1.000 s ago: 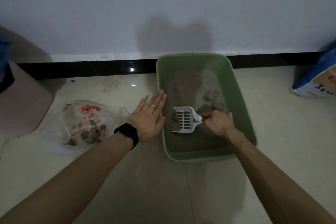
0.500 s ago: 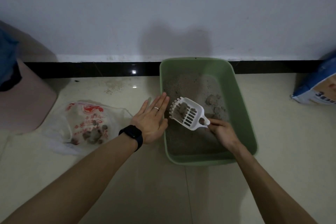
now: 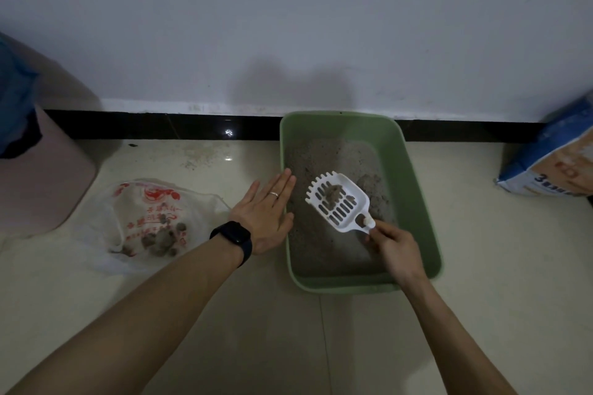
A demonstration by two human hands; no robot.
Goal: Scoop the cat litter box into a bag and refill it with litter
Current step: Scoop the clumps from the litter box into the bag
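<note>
- Right hand (image 3: 396, 248) holds scoop (image 3: 337, 200) with a clump, above box (image 3: 417, 202)
- Left hand (image 3: 264, 213) flat, fingers spread, on box rim
- Next, I think: carry clump to bag (image 3: 150, 221), left of left hand

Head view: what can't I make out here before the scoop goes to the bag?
- Litter bag: cut off by the right edge; print too small to read.
- Pink bin: cut off by the left edge; contents unseen.
- Plastic bag: its opening is unclear; lettering too small.
- Scoop handle: hidden inside the right hand.
- Litter box near wall: partly covered by the right forearm.
</note>
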